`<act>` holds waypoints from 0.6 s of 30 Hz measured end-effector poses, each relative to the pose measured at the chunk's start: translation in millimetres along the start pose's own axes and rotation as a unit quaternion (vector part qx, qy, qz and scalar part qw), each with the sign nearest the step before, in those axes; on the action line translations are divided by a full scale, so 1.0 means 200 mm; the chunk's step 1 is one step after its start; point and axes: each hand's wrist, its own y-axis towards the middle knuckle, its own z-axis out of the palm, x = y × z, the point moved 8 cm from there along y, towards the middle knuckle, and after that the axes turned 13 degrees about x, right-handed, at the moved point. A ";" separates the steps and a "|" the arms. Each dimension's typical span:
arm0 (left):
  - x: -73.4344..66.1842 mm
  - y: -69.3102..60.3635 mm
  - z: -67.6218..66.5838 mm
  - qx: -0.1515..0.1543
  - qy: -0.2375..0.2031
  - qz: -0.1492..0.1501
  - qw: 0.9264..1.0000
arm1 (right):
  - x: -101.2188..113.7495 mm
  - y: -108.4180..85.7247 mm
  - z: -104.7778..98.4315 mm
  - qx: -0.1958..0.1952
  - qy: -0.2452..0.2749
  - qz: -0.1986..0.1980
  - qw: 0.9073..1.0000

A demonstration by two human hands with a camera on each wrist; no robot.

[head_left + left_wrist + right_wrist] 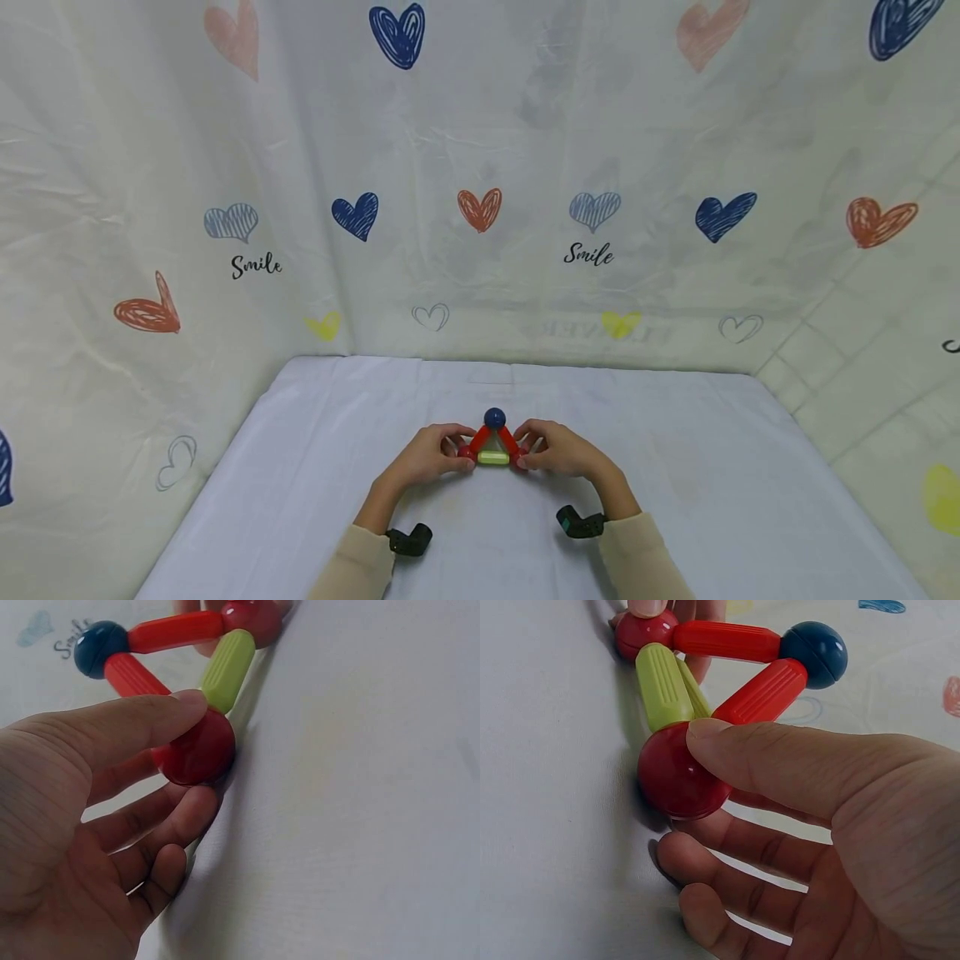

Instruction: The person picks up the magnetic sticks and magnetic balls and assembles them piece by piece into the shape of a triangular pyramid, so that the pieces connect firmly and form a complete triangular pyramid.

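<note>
A triangle of magnetic rods and balls stands upright on the table, with a blue ball point(494, 418) at its top. Two red rods slope down from it, one on the left point(480, 438) and one on the right point(507, 439). A yellow-green rod point(493, 457) joins the bottom corners. My left hand point(429, 454) pinches the left red ball point(201, 750) between thumb and fingers. At the opposite corner, my right hand point(564, 450) pinches the other red ball point(676, 774). Behind the front yellow-green rod, the right wrist view shows part of another yellow-green piece point(695, 691).
A white cloth point(720, 483) covers the table. Behind it hangs a pale curtain point(525, 275) printed with hearts. Each wrist wears a black device, one on the left point(410, 541) and one on the right point(581, 523).
</note>
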 end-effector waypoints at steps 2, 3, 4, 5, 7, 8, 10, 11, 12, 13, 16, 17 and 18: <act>0.00 0.00 0.00 0.000 0.000 0.000 1.000 | 0.00 0.00 0.00 0.000 0.000 -0.003 1.000; 0.00 0.00 0.00 0.000 0.000 0.000 1.000 | 0.00 0.00 0.00 0.000 -0.001 -0.004 1.000; 0.00 0.00 0.00 0.000 0.000 0.000 1.000 | 0.00 0.00 0.00 -0.001 -0.001 -0.004 1.000; 0.00 0.00 0.00 0.000 0.000 0.001 1.000 | 0.00 0.00 0.00 -0.001 -0.001 -0.005 1.000; -0.01 0.00 0.00 0.000 0.000 0.001 1.000 | 0.00 0.00 0.00 -0.001 -0.002 -0.005 1.000; -0.01 0.00 0.00 0.000 -0.001 0.001 1.000 | 0.00 0.00 0.00 -0.001 -0.002 -0.005 1.000; -0.01 0.00 0.00 0.000 -0.001 0.002 1.000 | 0.00 0.01 0.00 -0.001 -0.002 -0.005 1.000; -0.01 0.00 0.00 0.000 0.000 0.002 1.000 | 0.00 0.01 0.00 0.000 -0.002 -0.005 1.000; -0.01 0.00 0.00 0.000 0.001 0.002 1.000 | 0.00 0.01 0.00 0.001 -0.002 -0.004 1.000; -0.02 0.00 0.00 0.001 0.002 0.002 1.000 | 0.00 0.01 0.00 0.001 -0.002 -0.003 1.000; -0.02 -0.01 -0.01 0.006 0.006 0.003 1.000 | 0.00 0.00 -0.02 0.002 -0.002 -0.002 1.000; -0.02 -0.02 -0.01 0.008 0.008 0.003 1.000 | 0.00 -0.01 -0.03 0.001 -0.002 -0.004 1.000; -0.03 -0.02 -0.02 0.011 0.009 0.003 1.000 | -0.01 -0.02 -0.04 0.000 0.000 -0.007 1.000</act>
